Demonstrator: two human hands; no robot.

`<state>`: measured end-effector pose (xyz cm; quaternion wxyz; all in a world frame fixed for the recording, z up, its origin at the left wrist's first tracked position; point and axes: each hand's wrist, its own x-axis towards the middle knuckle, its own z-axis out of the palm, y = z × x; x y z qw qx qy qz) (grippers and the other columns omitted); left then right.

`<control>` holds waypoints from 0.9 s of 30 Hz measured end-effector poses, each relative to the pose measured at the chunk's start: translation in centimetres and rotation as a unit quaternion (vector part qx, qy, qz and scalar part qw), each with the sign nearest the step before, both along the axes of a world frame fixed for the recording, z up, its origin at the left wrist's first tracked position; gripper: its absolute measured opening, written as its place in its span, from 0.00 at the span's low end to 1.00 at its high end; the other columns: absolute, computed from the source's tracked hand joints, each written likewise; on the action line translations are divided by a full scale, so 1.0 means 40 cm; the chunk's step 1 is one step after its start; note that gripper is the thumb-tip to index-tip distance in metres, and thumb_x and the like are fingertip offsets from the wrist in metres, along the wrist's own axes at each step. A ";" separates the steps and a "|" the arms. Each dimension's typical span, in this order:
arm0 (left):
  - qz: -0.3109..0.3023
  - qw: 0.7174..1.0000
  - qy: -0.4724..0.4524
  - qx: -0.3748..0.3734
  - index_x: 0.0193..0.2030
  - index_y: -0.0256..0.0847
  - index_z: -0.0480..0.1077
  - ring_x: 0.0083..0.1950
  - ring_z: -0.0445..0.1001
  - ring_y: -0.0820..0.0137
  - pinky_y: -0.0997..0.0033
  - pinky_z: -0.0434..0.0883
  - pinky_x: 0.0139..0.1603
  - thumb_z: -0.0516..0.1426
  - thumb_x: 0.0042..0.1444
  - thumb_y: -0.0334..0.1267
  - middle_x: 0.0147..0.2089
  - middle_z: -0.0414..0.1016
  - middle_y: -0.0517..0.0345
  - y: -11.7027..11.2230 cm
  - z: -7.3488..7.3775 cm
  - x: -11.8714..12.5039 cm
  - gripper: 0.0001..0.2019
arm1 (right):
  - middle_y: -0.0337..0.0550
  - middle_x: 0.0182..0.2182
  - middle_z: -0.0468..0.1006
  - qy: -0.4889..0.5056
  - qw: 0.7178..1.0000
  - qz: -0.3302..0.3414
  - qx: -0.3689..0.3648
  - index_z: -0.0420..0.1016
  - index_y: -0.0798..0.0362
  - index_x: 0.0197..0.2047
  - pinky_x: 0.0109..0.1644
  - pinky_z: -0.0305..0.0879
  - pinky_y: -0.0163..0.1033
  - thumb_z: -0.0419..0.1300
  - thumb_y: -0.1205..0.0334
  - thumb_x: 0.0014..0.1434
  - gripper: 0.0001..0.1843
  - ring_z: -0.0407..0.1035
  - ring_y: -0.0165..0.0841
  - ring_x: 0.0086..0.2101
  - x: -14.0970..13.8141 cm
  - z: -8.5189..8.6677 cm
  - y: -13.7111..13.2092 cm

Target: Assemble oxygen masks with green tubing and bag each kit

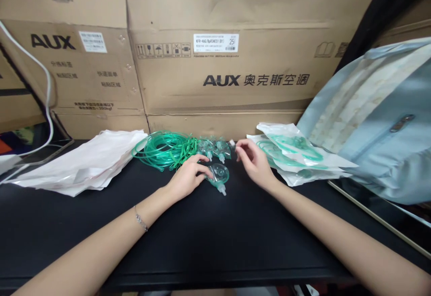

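Observation:
My left hand [189,173] has its fingers on the upper left edge of a clear green oxygen mask [220,173], whose pale connector points toward me. To its right is my right hand [255,161], fingers curled into a pinch. At those fingertips is a small white piece [232,142], too small to identify. Behind the held mask lie several more clear masks [220,145] with connectors facing forward. Coiled green tubing [161,148] sits left of them, and green straps [184,151] are bunched at its right side.
White flat packets [84,161] are stacked at the left. Clear-fronted packets with green tubing [296,152] lie at the right, beside a light blue bag [380,125]. Large cardboard boxes [175,89] stand behind the black table [202,242]. A white cable [50,94] hangs at left.

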<state>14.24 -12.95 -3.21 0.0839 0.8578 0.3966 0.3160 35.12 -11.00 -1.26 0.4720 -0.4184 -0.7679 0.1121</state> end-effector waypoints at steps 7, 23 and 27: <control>0.017 0.996 -0.083 -0.013 0.29 0.40 0.75 0.43 0.73 0.69 0.68 0.69 0.46 0.50 0.49 0.21 0.39 0.75 0.56 -0.001 0.009 0.000 0.15 | 0.42 0.31 0.66 -0.026 0.983 0.183 0.008 0.62 0.53 0.34 0.34 0.63 0.35 0.46 0.61 0.62 0.08 0.63 0.29 0.31 -0.020 -0.005 -0.066; 0.060 0.995 -0.082 0.023 0.48 0.38 0.66 0.45 0.70 0.67 0.66 0.69 0.45 0.50 0.49 0.25 0.44 0.72 0.52 -0.036 0.018 0.025 0.18 | 0.37 0.28 0.68 0.072 0.937 0.272 -0.205 0.64 0.53 0.33 0.39 0.62 0.37 0.53 0.57 0.58 0.08 0.66 0.28 0.32 -0.036 -0.040 -0.038; 0.000 0.995 -0.096 0.039 0.36 0.39 0.71 0.41 0.71 0.68 0.68 0.67 0.44 0.55 0.52 0.34 0.38 0.74 0.55 -0.054 0.044 0.030 0.06 | 0.38 0.28 0.69 0.059 0.937 0.272 -0.210 0.65 0.54 0.34 0.41 0.63 0.39 0.52 0.57 0.58 0.09 0.67 0.29 0.32 -0.037 -0.040 -0.041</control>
